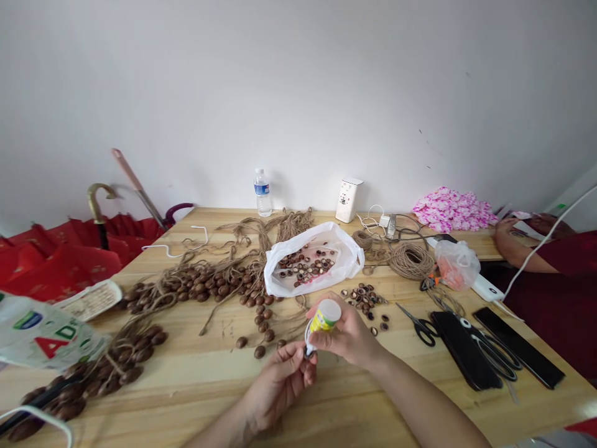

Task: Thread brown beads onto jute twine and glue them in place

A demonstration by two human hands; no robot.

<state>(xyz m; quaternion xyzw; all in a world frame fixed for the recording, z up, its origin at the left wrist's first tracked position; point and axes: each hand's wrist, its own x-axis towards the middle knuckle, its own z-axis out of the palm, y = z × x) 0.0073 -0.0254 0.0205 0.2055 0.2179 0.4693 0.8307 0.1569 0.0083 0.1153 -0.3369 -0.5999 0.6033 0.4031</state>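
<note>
In the middle foreground, my right hand point(352, 339) grips a small yellow-and-white glue bottle point(323, 318), tilted with its nozzle down. Between the fingertips of my left hand point(285, 379) is a small brown nutshell piece point(308, 354), partly hidden by the fingers. The nozzle is at the shell; whether they touch I cannot tell. Just beyond my hands a white plastic bag point(272, 279) lies open with many shell halves inside. Loose shell halves point(366, 297) are scattered right of it. To the left lie brown nuts point(200, 283) strung on jute cords.
Scissors point(422, 326), phones point(461, 348) and a jute coil point(411, 261) lie to the right. A water bottle point(262, 193) and a white box point(348, 200) stand by the wall. At far right is another person's arm point(517, 246). Red umbrellas point(56, 255) are at left.
</note>
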